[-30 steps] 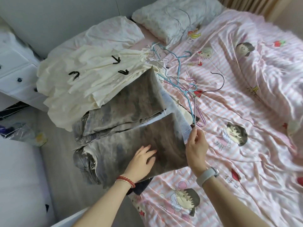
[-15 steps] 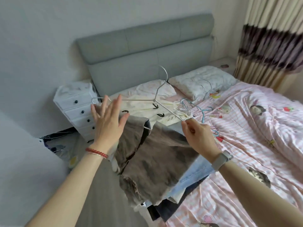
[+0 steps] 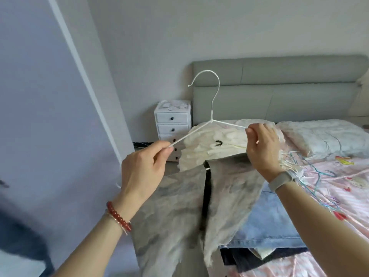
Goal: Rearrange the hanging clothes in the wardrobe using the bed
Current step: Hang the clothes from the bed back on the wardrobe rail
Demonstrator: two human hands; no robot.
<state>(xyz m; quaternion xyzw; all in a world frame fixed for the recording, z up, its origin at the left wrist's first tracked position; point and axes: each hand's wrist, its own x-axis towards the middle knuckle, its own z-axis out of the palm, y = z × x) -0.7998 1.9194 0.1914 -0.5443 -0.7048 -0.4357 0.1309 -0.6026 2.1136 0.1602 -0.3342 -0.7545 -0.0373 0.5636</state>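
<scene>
Head view: white wire hanger (image 3: 211, 118) held up at centre, hook at 12 o'clock. Left hand (image 3: 143, 170) pinching the 8 o'clock arm, right hand (image 3: 261, 146) pinching the 3 o'clock arm. Light, springy, thin; likely best gripped near the shoulders. Grey jeans (image 3: 179, 212) draped below over the bed (image 3: 329, 196).

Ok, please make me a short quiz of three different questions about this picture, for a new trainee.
1. True or false: the white hanger is held by both hands.
2. Which hand wears the red bead bracelet? A) left hand B) right hand
3. Fill in: the grey jeans hang below the hanger, and the cream garment lies on the ____.

Key: 1 true; 2 A; 3 bed.
</scene>
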